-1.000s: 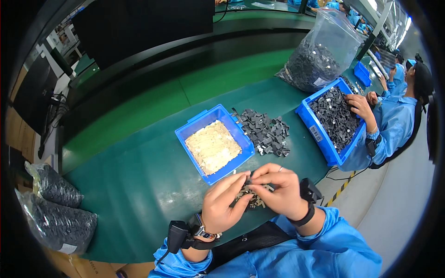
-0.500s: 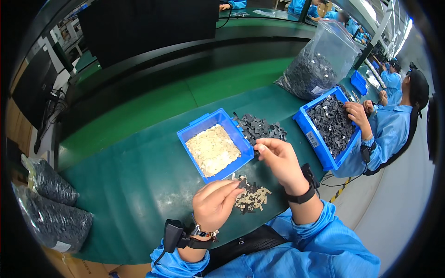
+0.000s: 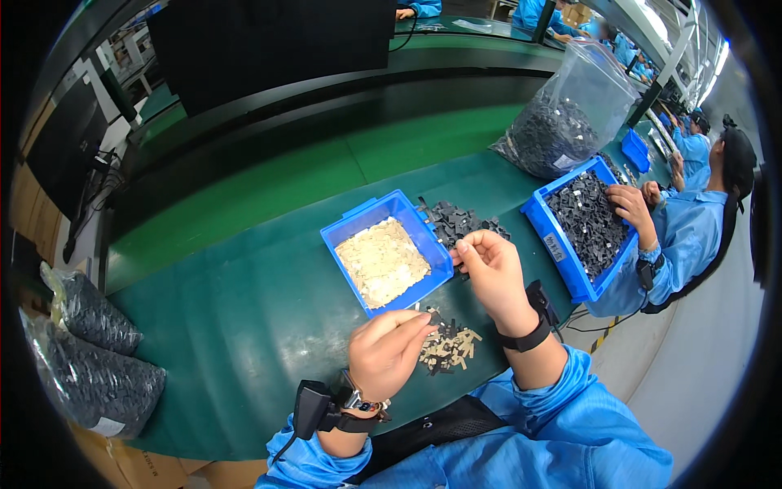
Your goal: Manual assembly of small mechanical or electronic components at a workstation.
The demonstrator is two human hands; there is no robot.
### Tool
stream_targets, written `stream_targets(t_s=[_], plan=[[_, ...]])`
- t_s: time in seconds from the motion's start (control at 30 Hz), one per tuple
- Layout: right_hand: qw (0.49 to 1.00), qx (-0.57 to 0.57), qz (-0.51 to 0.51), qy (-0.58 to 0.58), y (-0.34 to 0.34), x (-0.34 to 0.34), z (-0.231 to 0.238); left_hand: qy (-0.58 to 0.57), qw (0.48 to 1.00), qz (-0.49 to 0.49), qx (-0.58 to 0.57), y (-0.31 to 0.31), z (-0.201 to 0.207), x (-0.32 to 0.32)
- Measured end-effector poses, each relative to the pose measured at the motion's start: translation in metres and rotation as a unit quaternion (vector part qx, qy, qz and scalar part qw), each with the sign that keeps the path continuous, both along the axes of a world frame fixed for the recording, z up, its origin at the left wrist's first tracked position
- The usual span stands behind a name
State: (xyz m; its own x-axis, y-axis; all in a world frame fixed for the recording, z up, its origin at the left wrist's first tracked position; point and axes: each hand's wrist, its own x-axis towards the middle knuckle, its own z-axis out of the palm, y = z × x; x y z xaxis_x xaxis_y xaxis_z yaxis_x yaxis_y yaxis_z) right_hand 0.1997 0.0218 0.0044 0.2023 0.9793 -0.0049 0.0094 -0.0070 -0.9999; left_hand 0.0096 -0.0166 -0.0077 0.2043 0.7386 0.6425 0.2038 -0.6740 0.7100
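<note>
Reach: right hand [image 3: 498, 275] has moved to dark heap [image 3: 456, 222]
Left hand [image 3: 381, 357]: beside mixed pile [image 3: 453, 349]
Fingers [image 3: 467, 251]: pinched on both, contents unclear
Work: 2-handed handling apparently paused

On the surface [image 3: 236, 326], a bin [image 3: 411, 292] stands left of a pile [image 3: 460, 222]; farther right, a tray [image 3: 575, 275], bag [image 3: 558, 130] behind it.

Smooth plastic tray [image 3: 414, 232], glossy bag [image 3: 604, 85], matt dark pieces [image 3: 458, 222]

Green table [image 3: 236, 326]: blue bin [image 3: 415, 288], dark pile [image 3: 456, 222], tan-and-black pile [image 3: 450, 347], clear bag [image 3: 554, 126].
</note>
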Motion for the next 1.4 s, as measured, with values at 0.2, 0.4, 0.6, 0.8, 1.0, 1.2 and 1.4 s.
stream_targets(t_s=[0.2, 0.4, 0.6, 0.8, 1.0, 1.2, 1.4], plan=[[0.997, 0.076, 0.014, 0.010, -0.026, -0.008, 0.014, 0.008, 0.999, 0.033, -0.014, -0.001, 0.004, 0.002], [0.981, -0.009, 0.149, 0.121, -0.056, -0.016, 0.021, 0.006, 0.999, 0.034, -0.024, -0.001, 0.002, 0.002], [0.990, -0.031, 0.121, 0.065, -0.059, -0.017, 0.018, 0.043, 0.999, 0.027, 0.005, 0.001, 0.002, 0.002], [0.994, -0.026, 0.104, 0.009, -0.059, -0.018, 0.016, 0.064, 0.997, 0.028, 0.025, 0.001, 0.002, 0.002], [0.994, -0.017, 0.103, -0.006, -0.060, -0.019, 0.017, 0.071, 0.997, 0.031, 0.026, 0.000, 0.004, 0.002], [0.990, -0.060, 0.116, -0.044, -0.059, -0.016, 0.023, 0.072, 0.997, 0.028, 0.025, 0.001, 0.003, 0.002], [0.990, 0.001, 0.105, -0.093, -0.058, -0.014, 0.016, 0.076, 0.997, 0.024, 0.016, 0.000, 0.004, 0.002]])
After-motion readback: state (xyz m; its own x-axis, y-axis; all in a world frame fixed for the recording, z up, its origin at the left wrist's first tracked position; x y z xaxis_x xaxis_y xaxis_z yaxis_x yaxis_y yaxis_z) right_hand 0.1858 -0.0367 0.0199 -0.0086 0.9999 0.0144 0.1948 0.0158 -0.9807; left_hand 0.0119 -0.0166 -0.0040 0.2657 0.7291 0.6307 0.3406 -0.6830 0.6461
